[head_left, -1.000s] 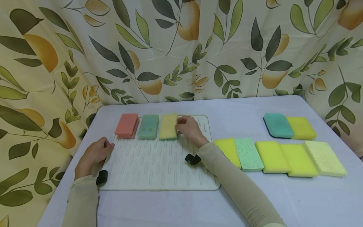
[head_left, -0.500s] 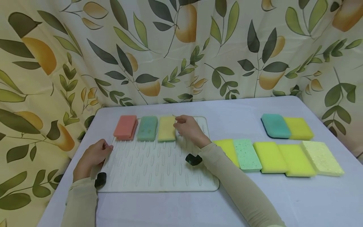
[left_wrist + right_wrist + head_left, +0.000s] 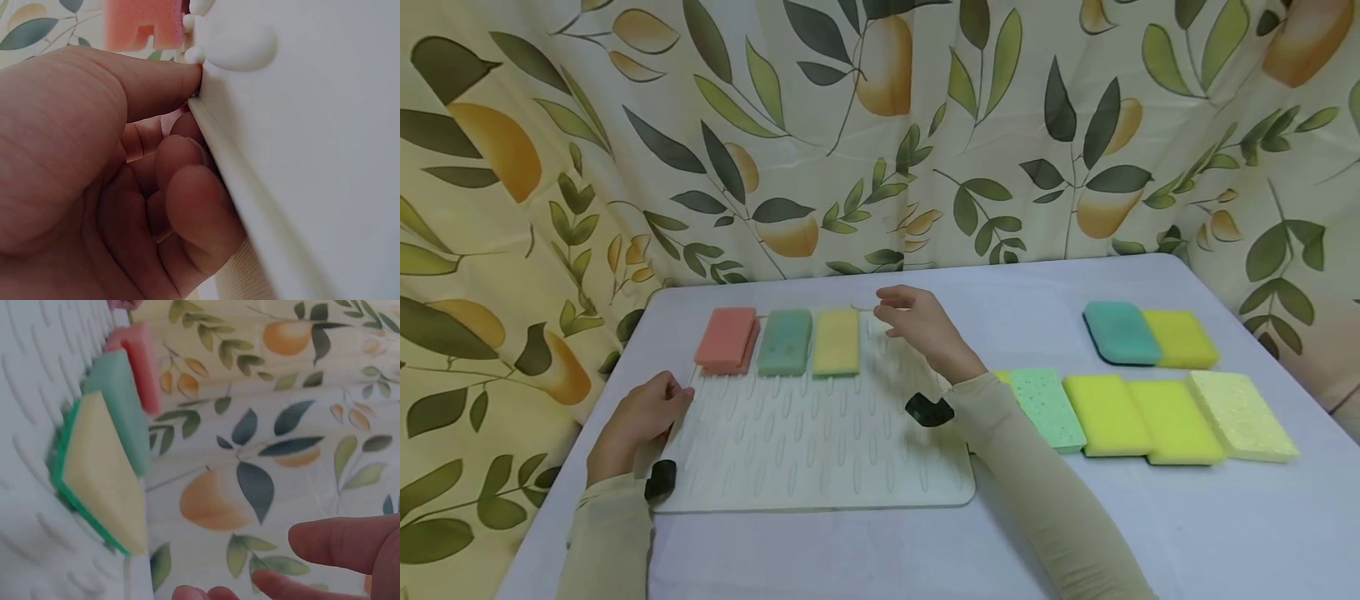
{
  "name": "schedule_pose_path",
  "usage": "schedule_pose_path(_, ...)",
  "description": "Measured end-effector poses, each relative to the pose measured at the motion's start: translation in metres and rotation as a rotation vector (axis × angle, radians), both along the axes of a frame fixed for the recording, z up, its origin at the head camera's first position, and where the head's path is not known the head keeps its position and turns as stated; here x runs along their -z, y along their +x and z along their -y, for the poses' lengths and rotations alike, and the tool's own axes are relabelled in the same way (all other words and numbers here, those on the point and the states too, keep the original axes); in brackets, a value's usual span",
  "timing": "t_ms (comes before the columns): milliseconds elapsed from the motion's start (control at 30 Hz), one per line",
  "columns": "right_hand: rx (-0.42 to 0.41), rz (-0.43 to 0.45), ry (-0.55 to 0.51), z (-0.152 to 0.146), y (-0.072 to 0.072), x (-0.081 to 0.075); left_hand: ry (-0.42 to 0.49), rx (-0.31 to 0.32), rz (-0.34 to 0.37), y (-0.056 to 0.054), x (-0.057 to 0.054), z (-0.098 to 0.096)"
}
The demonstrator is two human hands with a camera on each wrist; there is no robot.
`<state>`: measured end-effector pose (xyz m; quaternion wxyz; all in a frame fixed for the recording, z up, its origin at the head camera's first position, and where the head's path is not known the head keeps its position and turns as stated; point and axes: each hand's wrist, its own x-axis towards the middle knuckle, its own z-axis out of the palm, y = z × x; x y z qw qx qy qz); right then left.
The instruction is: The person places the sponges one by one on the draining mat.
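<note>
My left hand [image 3: 638, 421] pinches the left edge of a white ridged drying mat [image 3: 820, 467]; in the left wrist view the thumb [image 3: 159, 84] lies on top and curled fingers sit under the edge. My right hand [image 3: 925, 325] hovers over the mat's upper right part, holding nothing, thumb and fingers apart. Left of it, along the mat's far edge, lie a pale yellow sponge [image 3: 836, 342], a teal sponge [image 3: 784, 342] and a pink sponge [image 3: 726, 340]. The right wrist view shows a green layer under the pale yellow sponge [image 3: 103, 472].
Right of the mat is a row of sponges: a speckled green sponge [image 3: 1048, 408], yellow sponges [image 3: 1107, 415] and a pale textured sponge [image 3: 1242, 415]. Behind them lie a teal sponge [image 3: 1122, 333] and a yellow sponge [image 3: 1182, 339]. A leaf-patterned curtain [image 3: 850, 150] hangs behind the table.
My right hand has let go of the pale yellow sponge and moved right and slightly up from it, its fingers spreading. My left hand stays at the mat's edge. The view has shifted slightly.
</note>
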<state>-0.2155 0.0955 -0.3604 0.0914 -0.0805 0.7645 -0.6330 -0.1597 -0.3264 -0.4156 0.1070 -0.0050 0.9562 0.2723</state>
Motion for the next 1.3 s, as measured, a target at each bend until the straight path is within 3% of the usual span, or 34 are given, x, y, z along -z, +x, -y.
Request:
schedule_pose_path(900, 0.240, 0.027, 0.117, -0.113, 0.000, -0.015, 0.023, 0.004, 0.017, 0.000, 0.003, 0.004)
schedule_pose_path(1100, 0.310, 0.008, 0.111, -0.141, 0.002, -0.015, 0.019, 0.013, 0.003, -0.005, 0.003, 0.002)
schedule_pose_path(1300, 0.379, -0.011, 0.128, -0.155, 0.003, -0.015, 0.003, -0.001, 0.016, -0.002, 0.001, 0.003)
